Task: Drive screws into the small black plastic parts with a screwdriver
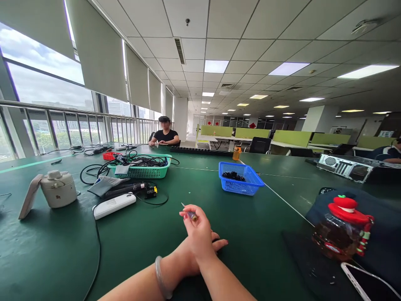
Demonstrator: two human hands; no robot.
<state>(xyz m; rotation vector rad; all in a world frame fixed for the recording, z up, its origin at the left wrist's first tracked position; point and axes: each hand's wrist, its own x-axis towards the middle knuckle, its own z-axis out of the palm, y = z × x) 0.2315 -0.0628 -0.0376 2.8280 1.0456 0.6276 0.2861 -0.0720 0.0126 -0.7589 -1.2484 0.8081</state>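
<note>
My forearms cross over the green tabletop, the right wrist lying over the left. Pinched in the fingers of my right hand is a small screwdriver, its thin metal tip pointing up and left. My left hand, with a pale bangle on its wrist, is mostly hidden behind the right. Its visible fingers stretch to the right, apart, with a dark spot between them that I cannot make out. Beyond my hands stands a blue plastic basket with small black parts in it.
Left of centre are a green basket of tangled cables, a white power strip and a beige flask. On the right stand a red-lidded jug, a phone and a metal computer case. Another person sits across the table.
</note>
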